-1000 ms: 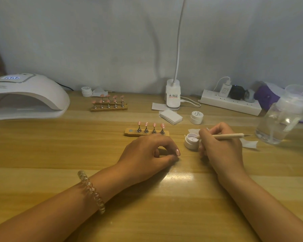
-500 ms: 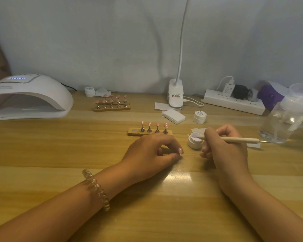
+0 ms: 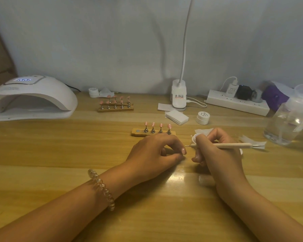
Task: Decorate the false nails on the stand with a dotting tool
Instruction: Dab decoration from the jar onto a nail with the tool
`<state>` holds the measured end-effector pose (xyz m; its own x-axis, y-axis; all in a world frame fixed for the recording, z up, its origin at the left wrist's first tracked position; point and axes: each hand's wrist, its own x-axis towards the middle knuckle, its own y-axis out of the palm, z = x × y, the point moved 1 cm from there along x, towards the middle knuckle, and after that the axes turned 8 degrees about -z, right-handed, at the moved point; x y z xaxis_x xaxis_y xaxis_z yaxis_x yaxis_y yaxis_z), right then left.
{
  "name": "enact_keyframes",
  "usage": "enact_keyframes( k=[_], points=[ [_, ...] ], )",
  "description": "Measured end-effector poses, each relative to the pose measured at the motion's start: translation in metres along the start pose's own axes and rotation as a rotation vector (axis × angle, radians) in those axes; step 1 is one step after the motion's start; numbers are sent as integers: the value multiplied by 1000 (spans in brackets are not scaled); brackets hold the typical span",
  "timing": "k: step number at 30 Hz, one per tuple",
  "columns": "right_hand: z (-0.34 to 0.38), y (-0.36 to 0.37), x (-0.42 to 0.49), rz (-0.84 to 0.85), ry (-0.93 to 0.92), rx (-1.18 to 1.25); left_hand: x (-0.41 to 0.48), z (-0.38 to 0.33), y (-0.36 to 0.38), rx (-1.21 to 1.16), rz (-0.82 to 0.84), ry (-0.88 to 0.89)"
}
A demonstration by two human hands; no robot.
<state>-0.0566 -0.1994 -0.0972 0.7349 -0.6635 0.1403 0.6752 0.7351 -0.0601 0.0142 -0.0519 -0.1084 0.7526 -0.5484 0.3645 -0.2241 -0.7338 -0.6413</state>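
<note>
A small wooden stand (image 3: 151, 133) holds several pink false nails with white dots on metal pegs; its leftmost magnet spot is bare. Just in front of it, my left hand (image 3: 156, 152) rests on the table with curled fingers, thumb and forefinger tips together; anything between them is hidden. My right hand (image 3: 217, 159) grips a pale wooden dotting tool (image 3: 222, 145), lying level, its metal tip just right of my left forefinger. An open white gel pot (image 3: 194, 137) peeks out behind my right knuckles.
A white nail lamp (image 3: 33, 102) sits far left, a second nail stand (image 3: 115, 106) behind. A desk lamp base (image 3: 178, 95), wipe pads (image 3: 177, 117), a closed white pot (image 3: 203, 117), a power strip (image 3: 238, 103) and a clear bottle (image 3: 290, 123) stand at the right.
My right hand drew the dotting tool's tip out of the gel pot and brought it left and nearer, up to my left fingertips. My left hand stayed in place.
</note>
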Motion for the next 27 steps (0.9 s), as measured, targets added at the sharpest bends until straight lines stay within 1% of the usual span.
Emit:
enact_keyframes(
  k=[8, 12, 21, 24, 27],
  points=[
    [5, 1, -1, 0, 40, 48, 1, 0, -1, 27, -2, 19],
    [6, 4, -2, -8, 26, 47, 3, 5, -1, 4, -16, 38],
    [0, 3, 2, -70, 17, 105, 4, 3, 4, -12, -10, 37],
    [0, 0, 0, -52, 30, 87, 1, 1, 2, -32, -11, 36],
    [-1, 0, -3, -22, 7, 55, 0, 0, 3, -47, -14, 29]
  ],
)
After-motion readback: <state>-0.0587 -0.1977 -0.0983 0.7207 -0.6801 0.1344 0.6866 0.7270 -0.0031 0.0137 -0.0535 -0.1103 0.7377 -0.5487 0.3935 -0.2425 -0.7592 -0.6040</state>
